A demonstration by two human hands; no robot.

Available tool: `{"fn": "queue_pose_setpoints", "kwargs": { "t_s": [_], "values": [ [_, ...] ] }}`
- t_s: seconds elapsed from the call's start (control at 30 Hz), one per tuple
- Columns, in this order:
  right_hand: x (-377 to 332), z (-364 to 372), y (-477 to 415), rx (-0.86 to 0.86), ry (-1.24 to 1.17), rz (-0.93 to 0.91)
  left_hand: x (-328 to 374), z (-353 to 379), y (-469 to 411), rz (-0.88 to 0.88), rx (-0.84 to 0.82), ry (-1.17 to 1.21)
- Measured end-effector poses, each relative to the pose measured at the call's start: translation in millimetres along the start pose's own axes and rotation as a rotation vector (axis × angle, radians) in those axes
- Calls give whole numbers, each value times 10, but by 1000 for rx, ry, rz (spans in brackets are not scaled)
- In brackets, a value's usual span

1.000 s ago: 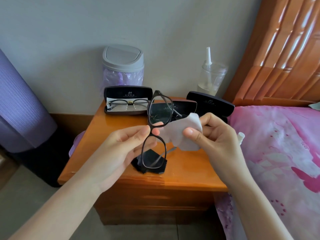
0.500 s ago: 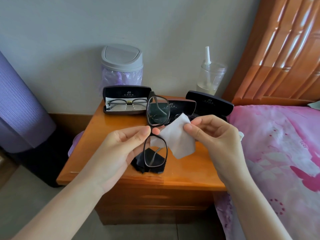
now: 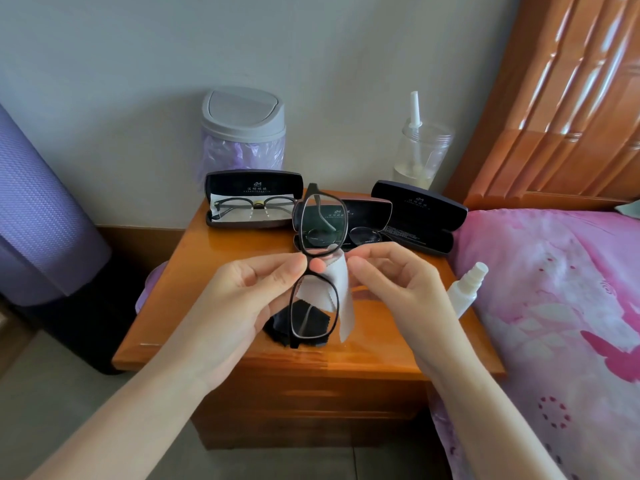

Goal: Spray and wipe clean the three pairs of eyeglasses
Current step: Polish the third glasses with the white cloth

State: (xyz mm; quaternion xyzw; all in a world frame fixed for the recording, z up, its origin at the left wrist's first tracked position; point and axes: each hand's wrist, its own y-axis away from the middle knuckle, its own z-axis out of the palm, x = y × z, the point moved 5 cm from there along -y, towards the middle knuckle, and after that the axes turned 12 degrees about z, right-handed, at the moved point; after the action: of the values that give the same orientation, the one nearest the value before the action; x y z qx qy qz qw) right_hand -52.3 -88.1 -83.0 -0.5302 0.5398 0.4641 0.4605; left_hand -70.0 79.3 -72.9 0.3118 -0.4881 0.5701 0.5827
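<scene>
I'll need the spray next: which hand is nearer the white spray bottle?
Right. The right hand, pinching the white cloth, is just left of the spray bottle; the left hand holds the black glasses farther left.

The glossy wooden nightstand (image 3: 214,306) bears three open black cases along its back, the left case (image 3: 252,183), middle case (image 3: 367,211) and right case (image 3: 419,209), a black cloth (image 3: 277,329) near the front, and a white spray bottle (image 3: 462,296) at its right edge.
</scene>
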Motion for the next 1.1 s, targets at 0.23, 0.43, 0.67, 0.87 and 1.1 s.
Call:
{"fn": "queue_pose_setpoints", "kwargs": {
  "t_s": [0.23, 0.43, 0.67, 0.87, 1.1],
  "values": [
    [-84, 8, 53, -80, 62, -38, -16, -37, -25, -3, 22, 8],
    [-37, 103, 53, -123, 31, -22, -49, -15, -23, -24, 4, 16],
    [-62, 8, 41, -114, -1, -23, -26, -52, -26, -9, 64, 25],
    [-55, 5, 32, -122, -99, 21, -36, -58, -26, -24, 85, 20],
    [-85, 69, 72, -118, -55, -38, -48, -22, -4, -22, 51, -12]
  ]
}}
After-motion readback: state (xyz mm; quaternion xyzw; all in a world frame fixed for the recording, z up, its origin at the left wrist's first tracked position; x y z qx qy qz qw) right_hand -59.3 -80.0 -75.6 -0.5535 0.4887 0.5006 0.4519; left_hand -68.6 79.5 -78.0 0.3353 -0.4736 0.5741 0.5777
